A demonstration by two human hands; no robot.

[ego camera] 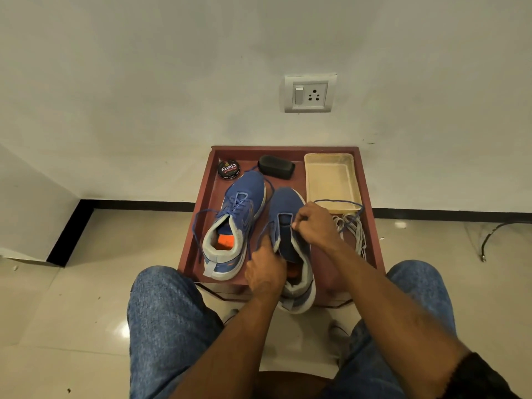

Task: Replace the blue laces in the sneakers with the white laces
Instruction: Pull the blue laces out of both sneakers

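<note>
Blue lace [339, 201] pinched by right hand [315, 226]; left hand [266, 272] grips sneaker [290, 243].

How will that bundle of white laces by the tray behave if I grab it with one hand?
The white laces lie in loose loops, so they are probably floppy and will dangle and trail instead of lifting as one piece. They look thin and likely light. A strand of the blue lace crosses over them, so it may snag and drag along.
</note>
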